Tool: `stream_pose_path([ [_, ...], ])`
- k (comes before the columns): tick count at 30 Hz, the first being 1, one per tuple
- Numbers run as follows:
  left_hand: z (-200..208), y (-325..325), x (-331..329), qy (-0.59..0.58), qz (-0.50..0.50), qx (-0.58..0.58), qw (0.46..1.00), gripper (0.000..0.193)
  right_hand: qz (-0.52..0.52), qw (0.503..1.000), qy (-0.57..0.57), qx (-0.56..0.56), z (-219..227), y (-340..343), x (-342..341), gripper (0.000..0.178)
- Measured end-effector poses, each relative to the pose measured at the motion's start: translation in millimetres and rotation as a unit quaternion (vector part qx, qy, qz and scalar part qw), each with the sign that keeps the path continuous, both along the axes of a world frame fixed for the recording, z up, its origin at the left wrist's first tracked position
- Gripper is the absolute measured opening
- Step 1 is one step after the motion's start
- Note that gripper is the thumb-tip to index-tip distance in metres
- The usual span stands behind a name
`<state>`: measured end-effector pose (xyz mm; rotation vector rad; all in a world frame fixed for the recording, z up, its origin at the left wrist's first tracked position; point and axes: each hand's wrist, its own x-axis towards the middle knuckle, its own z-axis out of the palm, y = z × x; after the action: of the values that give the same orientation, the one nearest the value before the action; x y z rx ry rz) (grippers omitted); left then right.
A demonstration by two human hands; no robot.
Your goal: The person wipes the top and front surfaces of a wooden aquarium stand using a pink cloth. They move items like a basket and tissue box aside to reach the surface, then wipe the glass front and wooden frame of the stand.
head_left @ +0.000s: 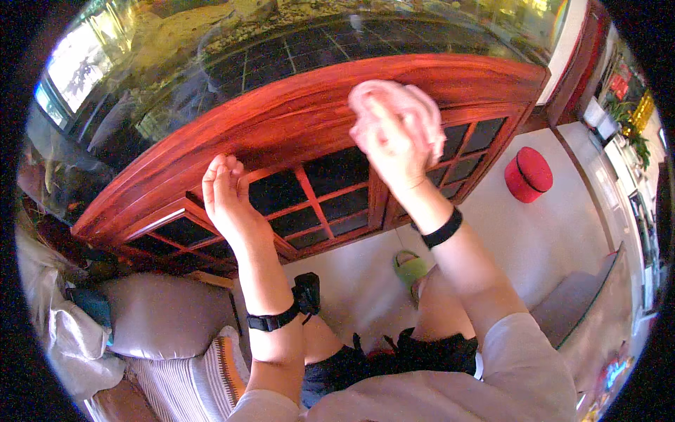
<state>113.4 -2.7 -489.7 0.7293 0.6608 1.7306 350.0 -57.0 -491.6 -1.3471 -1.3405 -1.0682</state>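
In my right hand (397, 149) is a crumpled pink cloth (376, 98), pressed against the red-brown wooden cabinet (274, 116) just below its top edge. The cloth and fingers are slightly blurred. My left hand (230, 200) is raised close to the cabinet front, left of the cloth. Its fingers are loosely bent and somewhat apart, with nothing seen in them. Dark panes (337, 174) divided by red wooden bars fill the cabinet doors below both hands. Above the wood stands a large glass tank (267, 62), with reflections across it.
On the pale floor (485, 190) a round red stool (529, 174) stands to the right. A green slipper (410, 271) is on my foot. At the lower left lie a grey cushion (162, 313) and a striped cloth (190, 376). Potted plants (633, 133) stand far right.
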Motion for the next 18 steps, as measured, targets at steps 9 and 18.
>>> stream_pose_path([
  [9, -13.2, -4.9, 8.1, 0.007, -0.047, 0.026, 0.999, 0.013, 0.086, 0.979, 0.176, 0.05, -29.8, -13.5, 26.5, 0.041],
  [18, -8.0, -40.9, 21.9, 0.119, -0.05, 0.057, 0.99, 0.012, 0.231, 0.965, 0.082, -0.096, -70.2, -12.4, -22.4, 0.028],
])
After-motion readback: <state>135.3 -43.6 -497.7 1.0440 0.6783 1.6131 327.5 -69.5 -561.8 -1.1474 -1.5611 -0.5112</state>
